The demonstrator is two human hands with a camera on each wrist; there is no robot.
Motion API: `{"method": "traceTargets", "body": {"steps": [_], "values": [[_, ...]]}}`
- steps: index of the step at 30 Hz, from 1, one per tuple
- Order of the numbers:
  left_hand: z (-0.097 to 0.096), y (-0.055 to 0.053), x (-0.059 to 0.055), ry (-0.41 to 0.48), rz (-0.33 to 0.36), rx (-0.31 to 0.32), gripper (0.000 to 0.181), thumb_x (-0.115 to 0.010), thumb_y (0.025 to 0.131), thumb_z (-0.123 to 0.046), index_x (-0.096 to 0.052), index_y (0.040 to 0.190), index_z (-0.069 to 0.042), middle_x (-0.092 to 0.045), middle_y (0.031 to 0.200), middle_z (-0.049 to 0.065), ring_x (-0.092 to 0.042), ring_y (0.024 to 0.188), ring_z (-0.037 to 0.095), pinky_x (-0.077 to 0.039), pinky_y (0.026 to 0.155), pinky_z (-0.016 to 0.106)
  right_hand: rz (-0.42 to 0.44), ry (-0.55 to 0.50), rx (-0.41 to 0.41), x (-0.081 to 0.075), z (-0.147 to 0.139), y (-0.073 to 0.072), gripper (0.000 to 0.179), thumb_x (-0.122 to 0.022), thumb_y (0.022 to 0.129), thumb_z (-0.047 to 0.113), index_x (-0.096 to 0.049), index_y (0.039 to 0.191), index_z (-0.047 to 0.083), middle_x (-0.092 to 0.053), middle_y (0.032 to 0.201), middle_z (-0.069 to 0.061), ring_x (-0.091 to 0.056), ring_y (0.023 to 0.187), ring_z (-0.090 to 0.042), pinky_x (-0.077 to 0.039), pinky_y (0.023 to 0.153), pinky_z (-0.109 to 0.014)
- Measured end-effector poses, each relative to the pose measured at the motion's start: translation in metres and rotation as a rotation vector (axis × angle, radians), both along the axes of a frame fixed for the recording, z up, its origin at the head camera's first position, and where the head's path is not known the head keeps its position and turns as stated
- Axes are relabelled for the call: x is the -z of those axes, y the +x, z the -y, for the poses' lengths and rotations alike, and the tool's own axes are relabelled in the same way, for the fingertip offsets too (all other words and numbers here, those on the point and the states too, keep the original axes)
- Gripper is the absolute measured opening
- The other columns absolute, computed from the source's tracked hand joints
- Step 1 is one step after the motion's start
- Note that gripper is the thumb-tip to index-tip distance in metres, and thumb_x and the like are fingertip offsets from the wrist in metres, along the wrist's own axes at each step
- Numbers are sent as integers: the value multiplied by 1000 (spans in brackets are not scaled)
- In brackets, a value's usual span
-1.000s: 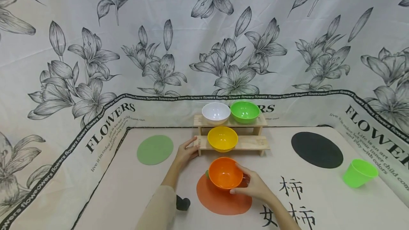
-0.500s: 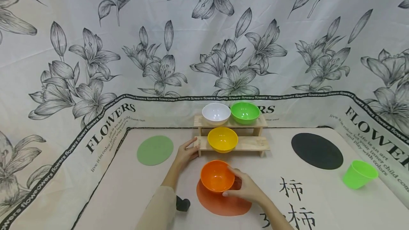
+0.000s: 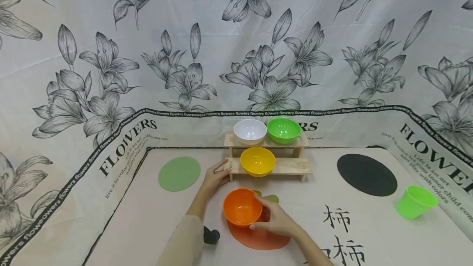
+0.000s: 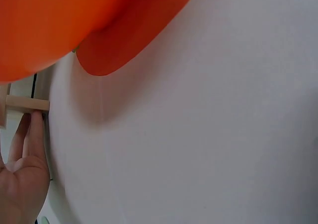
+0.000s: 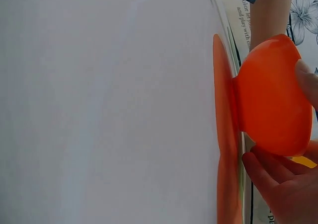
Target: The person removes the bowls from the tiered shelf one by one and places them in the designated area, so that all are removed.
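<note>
My right hand (image 3: 275,218) holds an orange bowl (image 3: 242,207) by its right side, thumb near the rim and fingers curled along the wall. The bowl is upright over the left part of an orange persimmon-shaped mat (image 3: 258,239); its base looks on or very close to the mat in the right wrist view. With fairly straight fingers my left hand (image 3: 216,177) touches the left end of a two-step wooden rack (image 3: 292,165). In the left wrist view, fingertips (image 4: 36,115) meet the rack's leg. A yellow bowl (image 3: 257,161) sits on the lower step.
White (image 3: 250,131) and green (image 3: 283,131) bowls stand on the upper step. A green round mat (image 3: 179,173) lies left, a black oval mat (image 3: 366,174) right. Beyond that is a light-green cup (image 3: 415,202). A small black object (image 3: 211,236) lies near my left forearm.
My right hand has moved the orange bowl left and slightly nearer, uncovering the mat's green leaves. My left hand has stayed at the rack.
</note>
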State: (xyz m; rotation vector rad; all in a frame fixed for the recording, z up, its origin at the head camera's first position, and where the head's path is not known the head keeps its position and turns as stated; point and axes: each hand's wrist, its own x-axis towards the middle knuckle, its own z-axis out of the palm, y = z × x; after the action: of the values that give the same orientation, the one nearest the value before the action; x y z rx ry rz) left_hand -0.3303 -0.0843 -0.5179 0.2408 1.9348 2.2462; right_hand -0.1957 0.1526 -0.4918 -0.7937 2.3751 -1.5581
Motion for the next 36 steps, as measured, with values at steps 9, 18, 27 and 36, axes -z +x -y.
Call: {"method": "traceTargets", "body": {"steps": [9,18,27,36], "values": [[-4,-4,0,-29,101,-32,55,-65,89,-10,-45,140,-8,-46,134,31,-60,107,28,-52,90,42,-91,69,5,1,2,1,76,-74,82,24,-36,138,-12,-45,136,-28,-52,117,-39,-48,97,-32],[-3,-4,0,-42,84,-35,54,-66,89,-12,-47,139,-8,-50,129,30,-62,103,25,-54,88,41,63,-30,-62,-4,-3,0,64,-69,87,15,-39,139,-5,-44,137,-28,-49,119,-42,-50,95,-43],[-2,-5,1,-37,81,-32,55,-66,88,-12,-46,139,-9,-50,130,30,-61,103,25,-55,86,39,-119,-116,183,-22,-18,-15,50,-71,83,8,-50,126,-9,-53,122,-31,-55,106,-47,-54,84,-51],[-2,-6,1,-28,91,-29,55,-66,88,-11,-46,139,-8,-51,128,30,-61,104,26,-54,87,40,-255,-143,449,-38,-30,-46,56,-78,76,6,-52,124,-7,-54,118,-26,-55,105,-41,-54,85,-49]]}}
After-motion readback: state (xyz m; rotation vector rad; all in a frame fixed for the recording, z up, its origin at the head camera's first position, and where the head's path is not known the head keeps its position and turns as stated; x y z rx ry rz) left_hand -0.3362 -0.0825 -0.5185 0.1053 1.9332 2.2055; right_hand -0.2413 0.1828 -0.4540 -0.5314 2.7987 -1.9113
